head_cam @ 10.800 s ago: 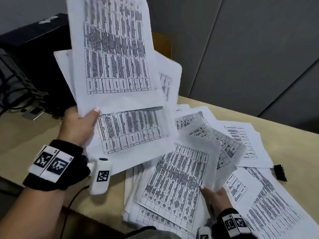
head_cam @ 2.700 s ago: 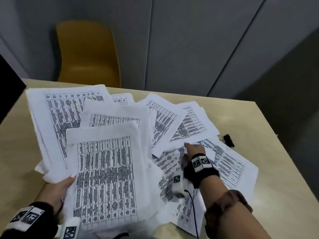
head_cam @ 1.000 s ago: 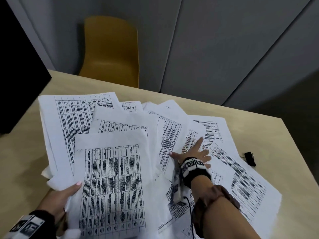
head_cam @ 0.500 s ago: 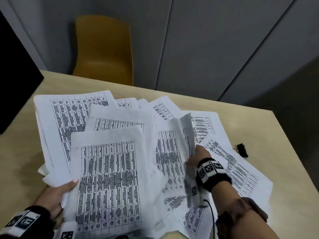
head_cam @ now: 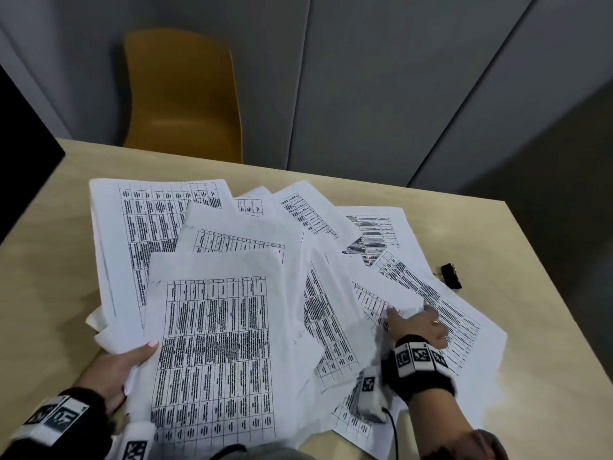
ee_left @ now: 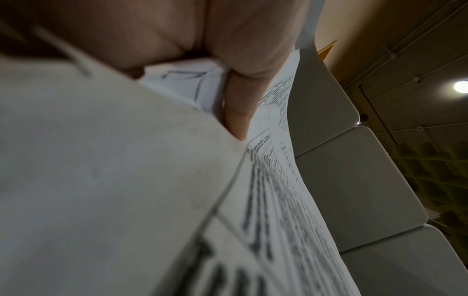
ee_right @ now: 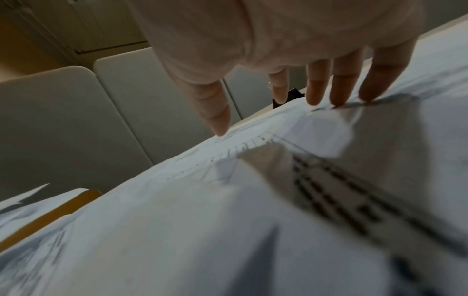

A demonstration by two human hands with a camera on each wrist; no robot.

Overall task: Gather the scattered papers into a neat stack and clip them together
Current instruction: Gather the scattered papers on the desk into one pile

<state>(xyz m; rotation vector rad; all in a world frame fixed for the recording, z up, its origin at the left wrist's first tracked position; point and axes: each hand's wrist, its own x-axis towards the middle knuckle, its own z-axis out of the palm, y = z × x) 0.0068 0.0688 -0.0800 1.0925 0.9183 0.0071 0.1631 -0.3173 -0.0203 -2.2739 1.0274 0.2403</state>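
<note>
Dim, soft room light; a ceiling lamp (ee_left: pixel 461 86) glares in the left wrist view, and both wrist views blur close up.

A pale wooden desk (head_cam: pixel 497 386) carries overlapping printed papers (head_cam: pixel 212 343); a black binder clip (head_cam: pixel 450 275) lies just beside their right edge.

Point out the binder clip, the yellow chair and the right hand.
binder clip (head_cam: pixel 450 275): head view, on its black body.
yellow chair (head_cam: pixel 180 94): head view, middle of the backrest.
right hand (head_cam: pixel 418 324): head view, back of the hand, fingers spread on the papers (head_cam: pixel 212 343).
</note>
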